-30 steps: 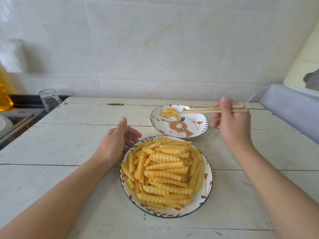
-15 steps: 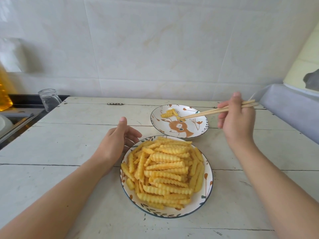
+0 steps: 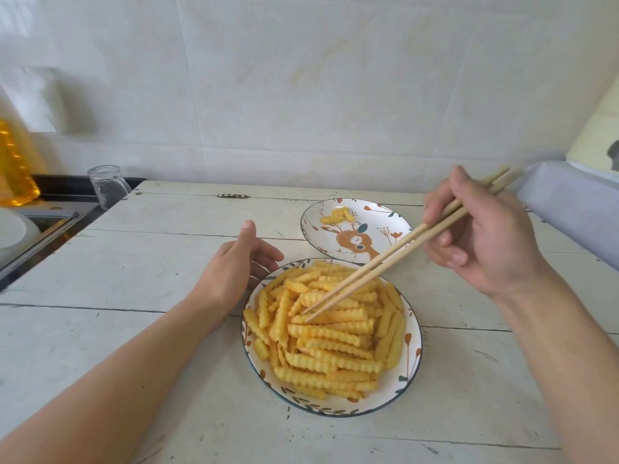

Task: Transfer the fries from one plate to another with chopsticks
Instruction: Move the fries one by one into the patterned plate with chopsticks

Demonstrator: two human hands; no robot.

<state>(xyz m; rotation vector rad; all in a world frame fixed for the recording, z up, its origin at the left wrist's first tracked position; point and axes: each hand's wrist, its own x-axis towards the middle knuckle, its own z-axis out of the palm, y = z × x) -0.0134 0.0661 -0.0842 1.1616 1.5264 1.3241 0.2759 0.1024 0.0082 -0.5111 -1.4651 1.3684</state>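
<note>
Here, the chopsticks [image 3: 395,259] are held in the right hand [image 3: 482,236], fingers and thumb curled round the upper part of the pair, with the tips close together and lowered onto the heap of fries [image 3: 328,326] on the near plate [image 3: 410,360]. No fry is seen pinched between the tips yet. The left hand [image 3: 234,266] is rested on the table [image 3: 134,262] just beside the near plate's far-left rim, fingers relaxed and holding nothing; whether the rim is touched cannot be told. A few fries [image 3: 336,216] already lie on the far plate [image 3: 385,222], which is decorated with a deer, so the bulk of the job is judged to remain. The crinkle-cut fries are likely light and fairly stiff, though possibly breakable if squeezed hard. Their ridges should offer some purchase. A single fry on top of the heap is best taken near its middle, across its width, so that it hangs level.
</note>
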